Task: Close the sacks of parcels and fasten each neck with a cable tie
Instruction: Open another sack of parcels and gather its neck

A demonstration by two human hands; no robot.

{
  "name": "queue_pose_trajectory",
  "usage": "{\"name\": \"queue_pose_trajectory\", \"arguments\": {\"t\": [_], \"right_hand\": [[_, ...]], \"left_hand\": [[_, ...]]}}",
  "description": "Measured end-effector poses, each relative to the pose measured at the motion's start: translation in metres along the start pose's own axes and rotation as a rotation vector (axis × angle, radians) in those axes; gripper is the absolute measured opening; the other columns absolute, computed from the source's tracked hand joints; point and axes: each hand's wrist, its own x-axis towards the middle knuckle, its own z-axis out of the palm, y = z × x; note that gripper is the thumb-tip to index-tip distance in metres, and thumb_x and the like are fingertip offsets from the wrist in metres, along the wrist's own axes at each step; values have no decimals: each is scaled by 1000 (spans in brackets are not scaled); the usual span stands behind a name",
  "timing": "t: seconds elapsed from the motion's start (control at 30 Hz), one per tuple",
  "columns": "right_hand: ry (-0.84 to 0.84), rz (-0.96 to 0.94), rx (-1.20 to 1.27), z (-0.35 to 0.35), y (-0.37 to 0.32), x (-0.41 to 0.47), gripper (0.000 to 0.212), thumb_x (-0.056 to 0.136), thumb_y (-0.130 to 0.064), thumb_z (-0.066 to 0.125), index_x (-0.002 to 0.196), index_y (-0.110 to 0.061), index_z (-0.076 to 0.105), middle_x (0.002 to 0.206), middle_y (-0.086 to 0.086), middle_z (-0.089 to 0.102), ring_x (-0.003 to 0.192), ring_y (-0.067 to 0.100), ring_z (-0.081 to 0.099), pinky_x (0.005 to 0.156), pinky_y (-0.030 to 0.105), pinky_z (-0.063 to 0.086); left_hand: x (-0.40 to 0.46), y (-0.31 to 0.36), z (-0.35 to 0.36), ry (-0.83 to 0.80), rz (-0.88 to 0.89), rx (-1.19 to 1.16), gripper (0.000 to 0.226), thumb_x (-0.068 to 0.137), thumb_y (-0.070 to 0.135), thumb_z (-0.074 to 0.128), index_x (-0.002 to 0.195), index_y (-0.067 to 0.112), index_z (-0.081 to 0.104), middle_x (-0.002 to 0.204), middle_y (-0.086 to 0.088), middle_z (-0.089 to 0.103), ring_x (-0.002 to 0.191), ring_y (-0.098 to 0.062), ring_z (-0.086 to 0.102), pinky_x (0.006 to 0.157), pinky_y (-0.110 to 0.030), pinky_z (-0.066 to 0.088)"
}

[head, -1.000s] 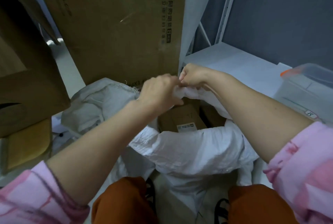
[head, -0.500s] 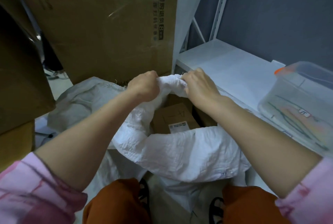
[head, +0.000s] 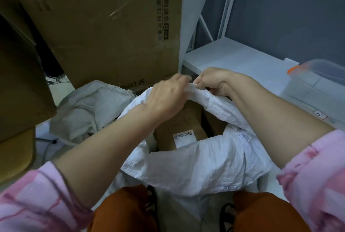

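Note:
A white woven sack (head: 196,162) stands open between my knees, with brown cardboard parcels (head: 179,127) showing inside. My left hand (head: 166,97) and my right hand (head: 212,82) meet at the far rim of the sack. Each hand grips a bunch of the white rim fabric, fingers curled round it, and the two bunches are drawn close together. The left hand is motion-blurred. The near rim sags toward me. No cable tie is in view.
A second grey-white sack (head: 87,108) lies to the left. A tall cardboard box (head: 115,26) stands behind, with more boxes (head: 20,75) at the left. A white shelf (head: 235,58) on the right carries a clear plastic tub (head: 315,90).
Both hands have shifted along the far rim, gathering more fabric. The left hand moved right toward the right hand and the bunched rim sits higher over the parcels.

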Motion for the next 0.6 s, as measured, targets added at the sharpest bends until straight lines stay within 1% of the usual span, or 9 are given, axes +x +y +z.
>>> {"name": "queue_pose_trajectory", "arguments": {"t": [0.07,0.13,0.17,0.23,0.3,0.37,0.43,0.53,0.6], "right_hand": [[-50,22,46,-1,-1,-2,16,84,6,58,85,-7,68,73,8,58,63,17,50,56,27,42],[-9,15,44,-2,-3,-6,10,84,3,60,88,-3,66,80,14,59,63,17,49,57,28,40],[88,-31,-22,-2,-4,-7,10,85,1,60,93,0,66,86,18,62,66,18,51,59,29,41],[394,-182,-257,3,-5,-13,13,90,-8,60,100,-2,65,101,17,65,80,21,57,68,31,45],[578,-328,-386,10,-4,-24,15,90,-18,63,101,-9,66,102,12,65,90,22,58,76,32,47],[604,-382,-548,19,6,-28,25,87,-23,67,108,-10,66,105,10,64,96,24,58,80,33,50],[591,-395,-727,28,16,-25,30,88,-20,66,115,-6,61,111,12,60,103,26,55,80,31,46],[576,-381,-837,31,27,-15,29,89,-11,62,117,-4,58,112,13,57,107,25,51,76,27,40],[534,-344,-828,29,32,-5,24,87,-9,61,111,-4,61,107,12,61,103,24,56,74,27,40]], "left_hand": [[5,-2,8,-79,36,42,33,97,33,48,127,21,53,121,0,60,97,-27,63,69,-34,43],[11,-3,9,-78,-28,29,29,99,30,45,124,22,57,116,-2,64,100,-27,62,72,-34,42],[15,-2,9,-78,-63,34,29,99,27,43,123,21,58,115,-4,65,101,-28,61,73,-34,40],[24,-2,7,-98,-159,77,26,100,21,40,117,17,59,110,-8,65,99,-30,61,72,-34,36],[32,-6,5,-113,-259,100,23,100,19,39,109,15,61,103,-10,65,95,-31,60,70,-35,37],[38,-10,2,-148,-335,53,26,102,21,36,106,13,60,98,-10,63,91,-31,59,70,-35,39],[43,-14,3,-207,-378,-47,31,103,26,31,103,12,59,91,-8,59,84,-27,56,71,-35,40],[50,-20,4,-294,-416,-226,36,104,31,28,94,11,56,92,-8,59,81,-20,54,72,-32,40],[51,-26,5,-343,-457,-368,35,104,30,31,96,9,57,90,-7,58,78,-16,52,71,-27,39]]}}
